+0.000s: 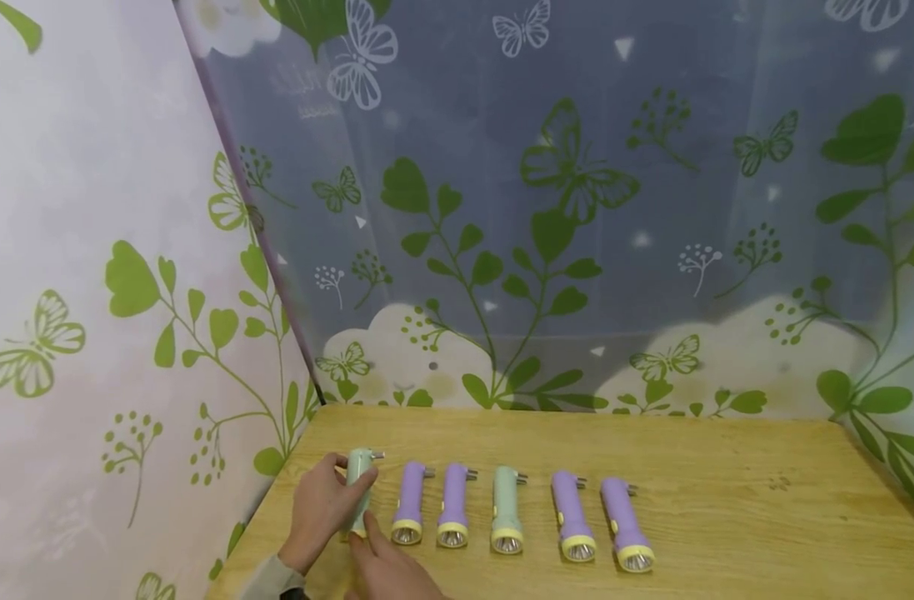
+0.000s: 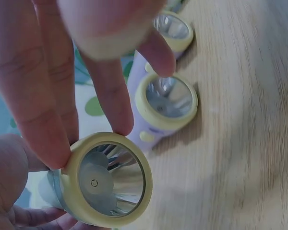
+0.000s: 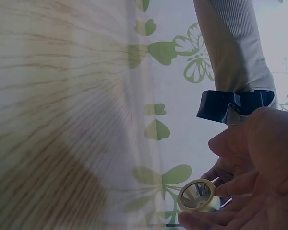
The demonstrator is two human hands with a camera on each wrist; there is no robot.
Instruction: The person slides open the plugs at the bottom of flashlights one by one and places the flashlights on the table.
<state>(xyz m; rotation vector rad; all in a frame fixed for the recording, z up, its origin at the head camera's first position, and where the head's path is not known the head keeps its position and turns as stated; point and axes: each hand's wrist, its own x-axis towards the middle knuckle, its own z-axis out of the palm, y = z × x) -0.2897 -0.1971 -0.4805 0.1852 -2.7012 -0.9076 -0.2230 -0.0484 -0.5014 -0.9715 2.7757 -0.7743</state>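
My left hand (image 1: 321, 508) grips a pale green flashlight (image 1: 361, 463) with a cream rim, at the left end of a row. Its thumb lies over the body, and metal prongs stick out at the far end. My right hand (image 1: 392, 571) is at the lens end. In the left wrist view, the extended right fingers (image 2: 103, 91) touch the flashlight's rim (image 2: 146, 179) on its upper and left sides, while the left palm and fingers lie behind the head. In the right wrist view, the flashlight head (image 3: 197, 195) shows by the right fingertips.
Two purple flashlights (image 1: 410, 492) (image 1: 453, 493), another pale green flashlight (image 1: 506, 496) and two more purple flashlights (image 1: 571, 508) (image 1: 623, 517) lie to the right, lenses facing me. The wooden table (image 1: 764, 517) meets patterned walls behind and on the left. A black strap (image 3: 235, 103) circles the left wrist.
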